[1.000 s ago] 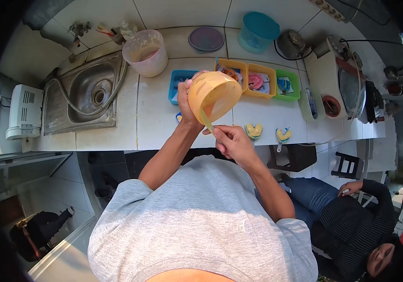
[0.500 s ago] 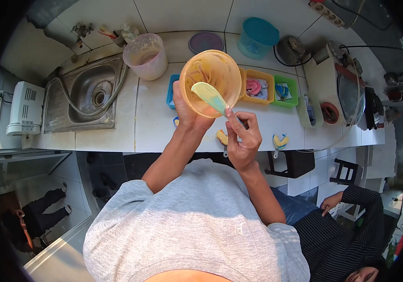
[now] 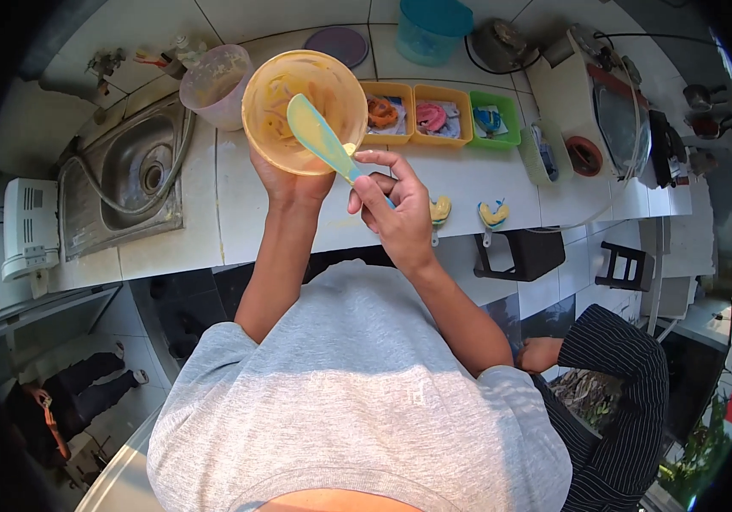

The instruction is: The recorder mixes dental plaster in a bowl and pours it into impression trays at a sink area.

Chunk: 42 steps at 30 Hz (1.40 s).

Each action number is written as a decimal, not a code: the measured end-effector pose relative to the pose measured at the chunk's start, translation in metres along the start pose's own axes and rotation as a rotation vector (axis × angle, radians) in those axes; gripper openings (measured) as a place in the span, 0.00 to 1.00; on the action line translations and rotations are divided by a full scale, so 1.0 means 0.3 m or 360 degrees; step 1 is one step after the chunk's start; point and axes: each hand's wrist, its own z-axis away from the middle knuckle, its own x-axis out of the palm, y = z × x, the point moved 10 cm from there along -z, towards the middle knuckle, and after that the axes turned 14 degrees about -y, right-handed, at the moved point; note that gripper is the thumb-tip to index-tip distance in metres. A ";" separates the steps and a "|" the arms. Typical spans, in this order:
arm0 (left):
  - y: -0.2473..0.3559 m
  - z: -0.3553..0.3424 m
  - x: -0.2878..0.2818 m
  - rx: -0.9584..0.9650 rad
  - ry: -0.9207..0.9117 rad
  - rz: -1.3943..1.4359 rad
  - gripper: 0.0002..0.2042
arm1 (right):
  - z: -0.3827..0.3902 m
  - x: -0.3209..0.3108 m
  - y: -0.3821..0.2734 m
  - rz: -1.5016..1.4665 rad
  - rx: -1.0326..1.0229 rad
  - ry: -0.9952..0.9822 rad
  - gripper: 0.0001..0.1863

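Note:
A yellow-orange mixing bowl (image 3: 340, 98), its inside smeared with yellow paste, is tilted so its mouth shows. My left hand (image 3: 293, 182) is closed around its underside, fingers mostly hidden behind it. In my right hand (image 3: 398, 213) is a light blue-green spatula (image 3: 322, 136), its broad blade coated with pale yellow paste across the bowl's mouth. The right index finger reaches toward the bowl's near right rim, where a yellow dab shows. On the counter's front edge, right of that hand, lie two dental impression trays (image 3: 440, 210) (image 3: 493, 215) with yellow material and white handles.
Behind the bowl stand two orange bins (image 3: 443, 92) and a green bin (image 3: 507, 111) with coloured items. A translucent bucket (image 3: 217, 85) and steel sink (image 3: 131, 175) are left. A teal tub (image 3: 434, 34) stands at the back. A person in striped sleeves (image 3: 618, 367) is close right.
My view has shifted, and the bowl and spatula have moved left and away over the counter. The spatula stands steeper. My right index finger has stretched out toward the bowl's rim.

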 end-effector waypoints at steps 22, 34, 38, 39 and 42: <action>0.079 0.077 0.048 0.0055 -0.0096 -0.0818 0.20 | 0.026 -0.185 -0.028 0.1001 0.0307 -0.0305 0.11; 0.219 0.208 -0.245 0.0170 0.0370 -0.0867 0.24 | 0.236 -0.138 0.224 -0.0388 0.0710 -0.0039 0.15; 0.298 0.254 -0.300 0.0214 0.0466 -0.0882 0.25 | 0.332 -0.254 0.281 -0.0167 0.0628 0.0238 0.14; 0.312 0.269 -0.308 0.0210 0.0478 -0.0878 0.25 | 0.355 -0.278 0.285 -0.0063 0.0624 0.0327 0.14; 0.312 0.272 -0.336 0.0164 0.0522 -0.0889 0.25 | 0.420 -0.343 0.312 0.0038 0.0624 0.0499 0.13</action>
